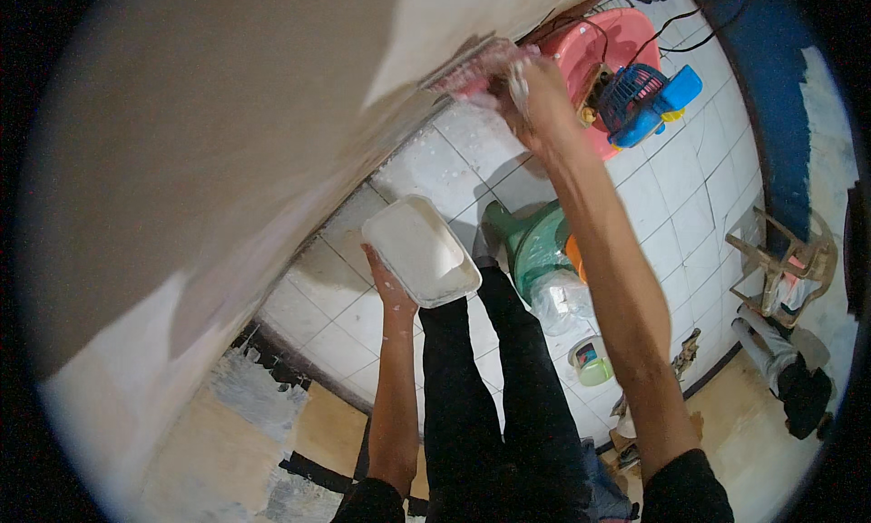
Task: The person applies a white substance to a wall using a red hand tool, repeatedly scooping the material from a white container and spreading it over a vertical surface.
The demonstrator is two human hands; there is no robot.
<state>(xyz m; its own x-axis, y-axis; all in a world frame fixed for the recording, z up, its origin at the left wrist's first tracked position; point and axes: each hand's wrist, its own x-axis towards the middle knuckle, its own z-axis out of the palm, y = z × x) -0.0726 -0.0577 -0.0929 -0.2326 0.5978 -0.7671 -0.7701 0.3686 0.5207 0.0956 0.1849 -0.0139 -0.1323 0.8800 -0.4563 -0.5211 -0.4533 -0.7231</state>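
Note:
My left hand (388, 283) grips the side of a white rectangular plastic tub (410, 246) that has white liquid in it, held above my legs. My right hand (535, 101) is stretched out to the upper middle, its fingers closed on a blurred pinkish tool (467, 77) at the pale wall (227, 124), near the wall's lower edge. The tool's exact shape is smeared by motion. Just right of that hand, on the tiled floor, a pink basin (585, 42) holds a blue fan (640, 106) and other small items.
A green plastic container (513, 228) with a clear bag (558, 301) stands beside my right leg, near a small lidded pail (592, 367). Black cables (680, 19) run near the basin. At the right are a plastic chair (798, 269) and a grey-and-black shape (798, 396) that I cannot make out.

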